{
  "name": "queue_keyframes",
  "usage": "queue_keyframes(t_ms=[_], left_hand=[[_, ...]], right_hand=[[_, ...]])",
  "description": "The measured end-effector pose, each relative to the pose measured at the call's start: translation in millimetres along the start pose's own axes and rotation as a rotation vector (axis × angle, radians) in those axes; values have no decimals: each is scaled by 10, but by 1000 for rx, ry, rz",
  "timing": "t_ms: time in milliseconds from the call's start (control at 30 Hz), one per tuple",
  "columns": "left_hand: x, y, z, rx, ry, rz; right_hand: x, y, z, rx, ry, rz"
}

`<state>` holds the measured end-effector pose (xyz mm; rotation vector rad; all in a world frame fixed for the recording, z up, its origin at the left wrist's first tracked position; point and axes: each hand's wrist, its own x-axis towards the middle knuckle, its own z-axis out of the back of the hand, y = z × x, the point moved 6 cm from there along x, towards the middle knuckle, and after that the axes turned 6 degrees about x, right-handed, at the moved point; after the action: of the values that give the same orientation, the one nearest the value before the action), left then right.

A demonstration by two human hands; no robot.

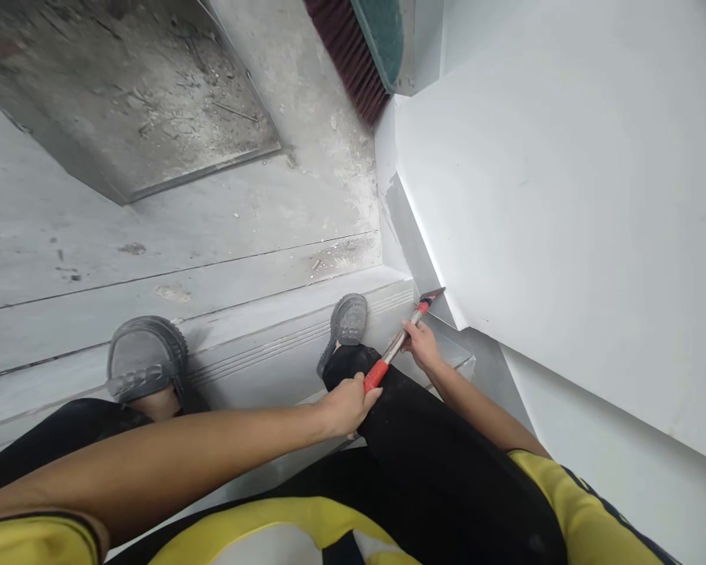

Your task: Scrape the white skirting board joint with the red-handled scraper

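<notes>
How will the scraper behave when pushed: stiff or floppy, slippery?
Probably stiff along its length: the scraper has a straight metal shaft. That bare shaft looks smooth, so it might slide in the right hand; the red grip in the left hand likely slips less.

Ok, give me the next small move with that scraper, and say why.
Probably slide the blade of the scraper along the grey strip toward its ragged far end. The blade sits by the strip's near corner, the left hand grips the red handle end, the right hand holds nearer the blade, and white coating appears to remain beyond that ragged edge.
</notes>
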<state>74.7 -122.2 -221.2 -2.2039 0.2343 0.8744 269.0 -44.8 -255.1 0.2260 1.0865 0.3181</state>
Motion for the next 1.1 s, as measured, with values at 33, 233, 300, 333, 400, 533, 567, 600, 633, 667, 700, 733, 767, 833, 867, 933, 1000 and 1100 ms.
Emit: queue_keyframes(t_ms=[33,233,300,333,400,533,567,600,633,667,700,733,767,833,867,933,1000,1100], left_hand=[[-6,16,-11,10,4,-4],[170,-20,363,80,-147,-22],[198,-46,379,87,-152,-32],[190,-42,335,75,-129,-31],[138,0,186,45,-62,-15],[8,119,-53,77,63,6],[-6,136,-56,98,69,0],[-11,148,-41,116,69,-5],[-8,156,-15,130,64,-9],[2,162,13,136,61,-11],[15,168,37,137,60,-11],[29,173,53,136,61,-12],[42,178,61,132,60,-14],[65,189,55,126,56,-16],[75,192,46,123,53,-16],[95,181,36,97,36,-18],[113,151,43,55,9,-7],[108,85,43,8,-10,14]], right_hand=[[-20,-27,10,3,-3,-8],[353,428,-338,-99,38,90],[395,463,-373,-107,54,81],[359,412,-334,-109,44,66],[195,201,-168,-99,-3,24],[-171,-247,124,5,-12,-49],[-213,-293,148,20,-7,-59],[-230,-314,154,23,-6,-74],[-226,-315,147,18,-8,-93],[-208,-302,128,9,-7,-110],[-183,-282,102,-1,1,-123],[-157,-259,76,-8,12,-127],[-133,-238,53,-11,21,-121],[-92,-208,31,-17,23,-97],[-71,-200,24,-23,21,-90],[-12,-169,10,-55,15,-71],[64,-107,-14,-109,13,-45],[122,-9,-42,-145,26,-3]])
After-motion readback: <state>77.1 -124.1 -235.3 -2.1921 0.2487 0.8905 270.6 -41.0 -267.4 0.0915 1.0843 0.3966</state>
